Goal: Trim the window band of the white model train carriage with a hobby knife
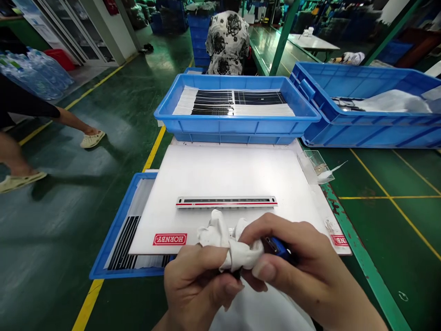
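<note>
Both my hands are close together in front of the white board (220,168), closed on a bunched white cloth (241,253). My left hand (196,282) pinches the cloth's left side between thumb and fingers. With my right hand (305,264) I grip its right side, and a small blue and black object (278,248) sits in the same hand, mostly covered by the fingers. Something dark shows just under the cloth, too hidden to name. Beyond the cloth, a white and grey model train carriage body (226,202) with a red stripe lies lengthwise across the board.
A blue crate (237,123) of black and white strips stands behind the board. Another crate (372,131) is at right, and a blue tray (120,225) lies lower left. A clear box (315,168) sits at the board's right edge. A person (91,138) walks at left; another (227,43) is ahead.
</note>
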A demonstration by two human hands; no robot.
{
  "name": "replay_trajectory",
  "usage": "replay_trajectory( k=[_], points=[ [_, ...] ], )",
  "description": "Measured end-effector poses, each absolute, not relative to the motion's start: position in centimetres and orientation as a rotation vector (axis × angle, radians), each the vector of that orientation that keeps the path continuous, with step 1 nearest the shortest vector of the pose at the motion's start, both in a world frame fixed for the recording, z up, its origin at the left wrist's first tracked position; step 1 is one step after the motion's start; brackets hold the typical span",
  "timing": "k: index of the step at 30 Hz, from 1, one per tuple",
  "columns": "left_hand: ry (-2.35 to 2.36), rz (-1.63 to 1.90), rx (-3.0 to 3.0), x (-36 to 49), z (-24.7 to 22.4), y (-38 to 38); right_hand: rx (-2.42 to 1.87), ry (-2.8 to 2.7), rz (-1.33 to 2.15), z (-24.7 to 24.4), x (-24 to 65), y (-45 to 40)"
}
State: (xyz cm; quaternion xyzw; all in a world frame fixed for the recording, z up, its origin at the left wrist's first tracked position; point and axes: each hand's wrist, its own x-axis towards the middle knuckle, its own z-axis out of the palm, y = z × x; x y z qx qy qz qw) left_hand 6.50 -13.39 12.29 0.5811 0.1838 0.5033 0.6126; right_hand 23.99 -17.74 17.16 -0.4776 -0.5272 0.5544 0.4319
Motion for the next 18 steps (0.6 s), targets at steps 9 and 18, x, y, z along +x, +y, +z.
replay_trajectory(
  k=[9,18],
  points=[
    [0.476,1.194,1.217,6.6,12.3,-14.1,-1.601,-1.599,0.829,17.8,24.3,-19.2],
    [0.700,1.245,1.493,6.2,13.1,-13.4,-1.419,-1.790,0.742,17.9,24.1,-19.5]
  ],
)
